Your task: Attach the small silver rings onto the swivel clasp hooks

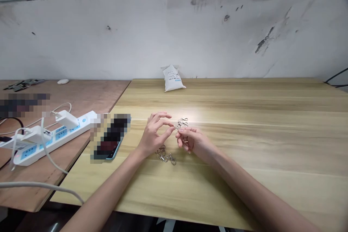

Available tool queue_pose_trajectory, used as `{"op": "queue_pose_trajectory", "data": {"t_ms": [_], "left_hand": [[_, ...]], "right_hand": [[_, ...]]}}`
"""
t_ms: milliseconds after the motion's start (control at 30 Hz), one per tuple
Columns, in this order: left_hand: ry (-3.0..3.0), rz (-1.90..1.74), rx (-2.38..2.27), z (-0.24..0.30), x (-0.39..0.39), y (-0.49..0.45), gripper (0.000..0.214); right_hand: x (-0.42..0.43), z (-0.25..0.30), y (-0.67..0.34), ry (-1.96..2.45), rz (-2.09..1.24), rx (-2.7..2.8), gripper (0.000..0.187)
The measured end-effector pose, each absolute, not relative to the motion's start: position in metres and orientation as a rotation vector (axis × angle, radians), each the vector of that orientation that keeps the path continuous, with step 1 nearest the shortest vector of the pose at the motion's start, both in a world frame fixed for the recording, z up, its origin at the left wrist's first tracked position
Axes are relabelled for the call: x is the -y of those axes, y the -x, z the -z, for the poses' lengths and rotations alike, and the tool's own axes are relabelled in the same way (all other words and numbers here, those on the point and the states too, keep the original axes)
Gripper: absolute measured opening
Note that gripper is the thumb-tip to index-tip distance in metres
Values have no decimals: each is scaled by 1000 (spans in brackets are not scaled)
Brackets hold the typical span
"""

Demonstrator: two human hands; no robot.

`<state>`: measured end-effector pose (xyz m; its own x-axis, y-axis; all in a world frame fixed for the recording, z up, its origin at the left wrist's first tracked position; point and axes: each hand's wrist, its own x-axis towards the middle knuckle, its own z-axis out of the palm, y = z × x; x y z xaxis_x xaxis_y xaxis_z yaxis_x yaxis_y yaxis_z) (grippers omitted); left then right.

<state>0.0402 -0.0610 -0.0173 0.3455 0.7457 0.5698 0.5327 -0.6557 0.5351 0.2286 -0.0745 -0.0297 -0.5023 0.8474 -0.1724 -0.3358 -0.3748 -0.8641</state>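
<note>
My left hand [155, 133] and my right hand [191, 138] meet over the wooden table [244, 116], both pinching one small metal clasp [176, 127] between thumb and index finger. The left hand's other fingers stretch out above it; those of the right hand curl underneath. Just beyond the fingertips lies a small group of silver lobster clasps [184, 123]. A second pile of metal clasps and rings [165, 156] rests nearer to me, partly hidden by my left hand. Fine details of the held clasp are too small to make out.
Against the wall sits a white packet with a label [173, 79]. A phone [118, 148], mostly blurred out, lies left of my hands. Further left, a white power strip [58, 139] with plugs and cables stands on a brown table [89, 92]. One white cable [40, 185] crosses the near left.
</note>
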Motion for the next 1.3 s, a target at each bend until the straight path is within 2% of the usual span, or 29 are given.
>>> {"op": "queue_pose_trajectory", "data": {"t_ms": [267, 533, 633, 733, 833, 900, 1033, 1167, 1300], "left_hand": [[-2236, -1041, -1054, 15, 57, -35, 16], [-2847, -866, -1052, 17, 55, -32, 19], [-2889, -882, -1144, 18, 50, -26, 19], [-2837, -856, -1388, 19, 43, -13, 18], [-2736, -734, -1547, 21, 36, -1, 14], [-2662, -683, -1567, 22, 34, 4, 15], [-2584, -703, -1536, 24, 33, 5, 20], [-2584, -744, -1476, 25, 34, 3, 20], [-2585, -761, -1411, 26, 37, -2, 16]], "right_hand": [[74, 31, -228, 830, -1935, 1046, 30], [71, 25, -238, 731, -1911, 1159, 30], [68, 24, -244, 900, -1669, 1419, 33], [63, 28, -251, 1216, -1189, 1744, 35], [61, 32, -254, 1441, -717, 1944, 30], [64, 32, -253, 1516, -521, 2012, 25], [79, 29, -242, 1239, -527, 2321, 22], [92, 31, -227, 918, -566, 2514, 6], [93, 36, -223, 933, -508, 2501, 14]]}}
